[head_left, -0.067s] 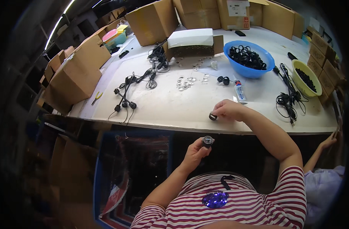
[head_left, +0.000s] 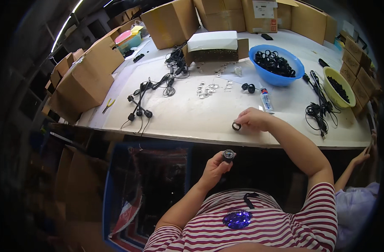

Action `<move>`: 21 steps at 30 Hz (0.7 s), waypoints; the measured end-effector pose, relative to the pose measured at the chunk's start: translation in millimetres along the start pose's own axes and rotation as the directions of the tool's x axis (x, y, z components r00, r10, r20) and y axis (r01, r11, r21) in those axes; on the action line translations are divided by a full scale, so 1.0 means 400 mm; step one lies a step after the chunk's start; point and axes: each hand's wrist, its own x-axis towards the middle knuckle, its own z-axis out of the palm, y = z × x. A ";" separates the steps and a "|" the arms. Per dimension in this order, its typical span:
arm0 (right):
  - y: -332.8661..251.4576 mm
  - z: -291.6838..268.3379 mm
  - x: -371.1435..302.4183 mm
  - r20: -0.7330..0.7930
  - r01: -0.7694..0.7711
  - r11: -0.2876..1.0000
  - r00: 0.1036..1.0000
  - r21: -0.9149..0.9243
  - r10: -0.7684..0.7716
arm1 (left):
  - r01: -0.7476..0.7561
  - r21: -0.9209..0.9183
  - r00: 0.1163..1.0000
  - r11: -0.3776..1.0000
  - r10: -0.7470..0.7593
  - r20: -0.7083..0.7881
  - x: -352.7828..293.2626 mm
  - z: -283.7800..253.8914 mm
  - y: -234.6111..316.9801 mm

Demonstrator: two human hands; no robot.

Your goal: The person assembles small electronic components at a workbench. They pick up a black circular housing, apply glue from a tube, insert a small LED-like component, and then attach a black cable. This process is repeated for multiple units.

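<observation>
Left hand [head_left: 215, 168] had a snug fingertip grip on a small black cylinder part [head_left: 228, 156], held below the surface [head_left: 188, 117] edge, while the right hand [head_left: 253, 118] pinched a black ring [head_left: 236, 126] resting on the surface just past it. I'd say keep that cylinder upright and bring the ring down square. Further out from the ring, a blue bowl [head_left: 284, 77] held more black rings, and a yellow-green bowl [head_left: 341, 98] held small dark bits.
</observation>
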 end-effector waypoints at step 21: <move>0.020 0.081 -0.144 -0.074 0.605 0.698 0.733 -0.383 -0.676 | 0.043 0.035 0.990 0.998 -0.038 -0.136 -0.001 -0.027 -0.017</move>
